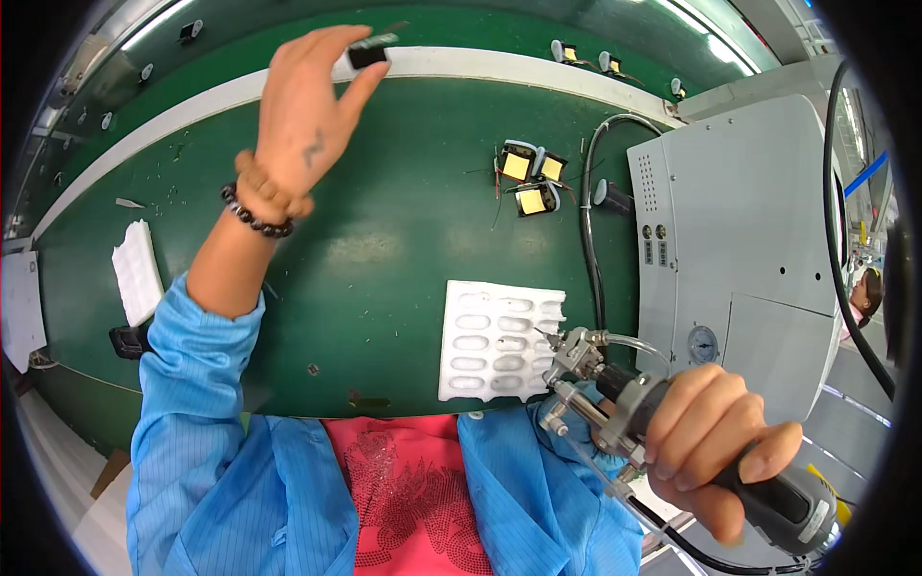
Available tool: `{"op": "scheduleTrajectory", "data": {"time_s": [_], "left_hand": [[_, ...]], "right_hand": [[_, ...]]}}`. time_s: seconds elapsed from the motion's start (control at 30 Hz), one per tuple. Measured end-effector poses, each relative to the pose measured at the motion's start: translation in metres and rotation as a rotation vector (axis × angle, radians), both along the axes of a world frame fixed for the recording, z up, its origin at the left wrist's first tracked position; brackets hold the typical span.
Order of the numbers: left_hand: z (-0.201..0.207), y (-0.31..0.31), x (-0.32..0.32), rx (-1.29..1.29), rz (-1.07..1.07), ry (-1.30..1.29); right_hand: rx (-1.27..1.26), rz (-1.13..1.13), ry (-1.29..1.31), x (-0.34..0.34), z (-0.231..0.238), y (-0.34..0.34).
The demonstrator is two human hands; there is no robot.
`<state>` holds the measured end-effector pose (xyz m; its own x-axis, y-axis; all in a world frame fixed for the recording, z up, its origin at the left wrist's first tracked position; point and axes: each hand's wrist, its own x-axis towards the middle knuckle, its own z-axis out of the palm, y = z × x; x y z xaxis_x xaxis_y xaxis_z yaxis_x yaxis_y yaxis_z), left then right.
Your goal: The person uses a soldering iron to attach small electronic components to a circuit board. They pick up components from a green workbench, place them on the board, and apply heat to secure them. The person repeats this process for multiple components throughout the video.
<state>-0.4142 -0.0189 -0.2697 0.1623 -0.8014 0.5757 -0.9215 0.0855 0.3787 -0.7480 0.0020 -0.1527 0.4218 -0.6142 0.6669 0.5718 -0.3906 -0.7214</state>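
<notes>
Our left hand (305,108) pinches by its sides a small black boxy part (368,56), likely light and stiff, while our right hand (718,440) clasps a probably heavy black-and-silver cylindrical metal tool (636,405).

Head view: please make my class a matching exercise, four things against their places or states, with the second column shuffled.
1. Left hand
2. Right hand
3. White tray with oval hollows
4. Round gauge

A. On the grey machine
B. Gripping a nozzle-tipped tool
C. Holding a small black part
D. Lying on the green table

Pairs: 1-C, 2-B, 3-D, 4-A
</notes>
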Motion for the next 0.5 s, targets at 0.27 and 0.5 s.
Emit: {"op": "scheduleTrajectory", "data": {"time_s": [0.27, 0.5], "left_hand": [[-0.027, -0.056, -0.064, 0.241, -0.810, 0.104], [-0.020, -0.077, -0.063, 0.574, -0.961, -0.015]], "right_hand": [[-0.024, -0.086, -0.032, 0.003, -0.004, 0.001], [-0.035, -0.071, -0.004, -0.001, -0.004, -0.002]]}}
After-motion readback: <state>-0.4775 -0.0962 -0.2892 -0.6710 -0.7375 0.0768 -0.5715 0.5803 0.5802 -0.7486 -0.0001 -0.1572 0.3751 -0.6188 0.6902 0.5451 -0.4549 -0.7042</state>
